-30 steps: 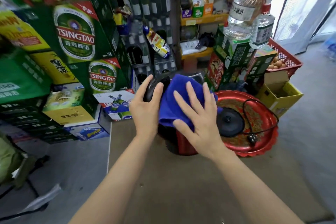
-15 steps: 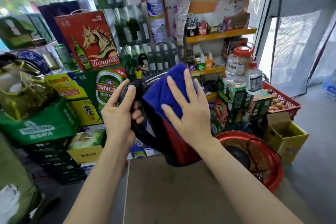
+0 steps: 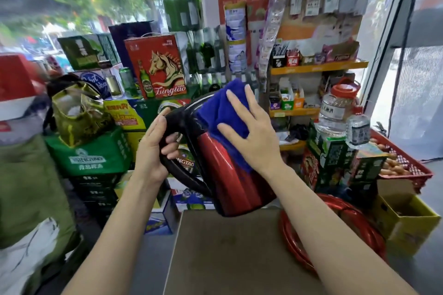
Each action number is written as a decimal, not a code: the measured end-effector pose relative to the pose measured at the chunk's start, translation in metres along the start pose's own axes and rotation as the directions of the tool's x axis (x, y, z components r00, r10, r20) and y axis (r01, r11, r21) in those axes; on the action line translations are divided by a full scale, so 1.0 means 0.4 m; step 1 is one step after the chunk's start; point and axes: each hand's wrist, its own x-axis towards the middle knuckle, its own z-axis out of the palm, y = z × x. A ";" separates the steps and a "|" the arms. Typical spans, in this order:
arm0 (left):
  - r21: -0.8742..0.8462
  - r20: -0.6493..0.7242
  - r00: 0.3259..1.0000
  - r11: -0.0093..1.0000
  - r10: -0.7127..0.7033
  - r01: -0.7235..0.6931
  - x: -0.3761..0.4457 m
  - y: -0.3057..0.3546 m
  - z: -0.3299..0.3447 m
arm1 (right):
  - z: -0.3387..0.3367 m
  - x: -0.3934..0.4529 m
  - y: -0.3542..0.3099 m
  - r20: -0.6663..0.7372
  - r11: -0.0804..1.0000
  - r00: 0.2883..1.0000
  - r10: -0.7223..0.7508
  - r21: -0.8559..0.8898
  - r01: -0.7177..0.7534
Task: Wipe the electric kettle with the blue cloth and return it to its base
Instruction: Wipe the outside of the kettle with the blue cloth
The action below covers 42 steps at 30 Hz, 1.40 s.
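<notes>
Shop shelves and stacked Tsingtao beer cartons (image 3: 165, 67) fill the background behind a brown tabletop (image 3: 227, 254). Above the tabletop's far edge hangs the red electric kettle (image 3: 230, 170), lifted clear of it and tilted, its long axis running from the base low on the right up to the black lid end at the upper left. The left hand (image 3: 153, 148) curls shut around the kettle's black handle (image 3: 178, 172), on the kettle's left side. The right hand (image 3: 254, 136), fingers spread flat, presses the blue cloth (image 3: 223, 110) against the kettle's upper body. Right of the kettle and lower, a red tray (image 3: 290, 239) sits on the tabletop, partly hidden by the right forearm.
</notes>
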 end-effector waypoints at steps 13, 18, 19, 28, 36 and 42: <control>0.020 0.167 0.986 1.000 -0.016 0.013 -0.024 -0.027 -0.011 | -0.011 0.010 0.019 -0.046 0.982 0.995 0.091 0.173 -0.082; -0.082 0.153 0.986 0.995 0.059 -0.047 -0.029 0.007 -0.046 | -0.020 -0.165 0.093 0.142 0.856 0.970 0.199 0.456 -0.242; -0.079 0.148 0.987 0.996 0.062 -0.051 -0.029 0.012 -0.054 | -0.011 -0.233 0.076 0.107 0.924 0.986 0.131 0.348 -0.161; -0.319 0.537 0.844 0.930 0.018 0.183 -0.018 0.006 -0.099 | -0.066 0.028 0.049 0.361 0.585 0.897 0.253 0.681 -0.440; -0.386 0.271 0.959 0.904 -0.079 0.184 -0.006 -0.001 -0.129 | -0.062 -0.237 0.105 0.663 -0.295 0.556 0.501 0.735 -0.611; -0.359 0.185 0.973 0.913 -0.137 0.196 -0.022 -0.013 -0.078 | -0.163 -0.106 0.100 0.578 0.040 0.734 0.357 0.775 -0.630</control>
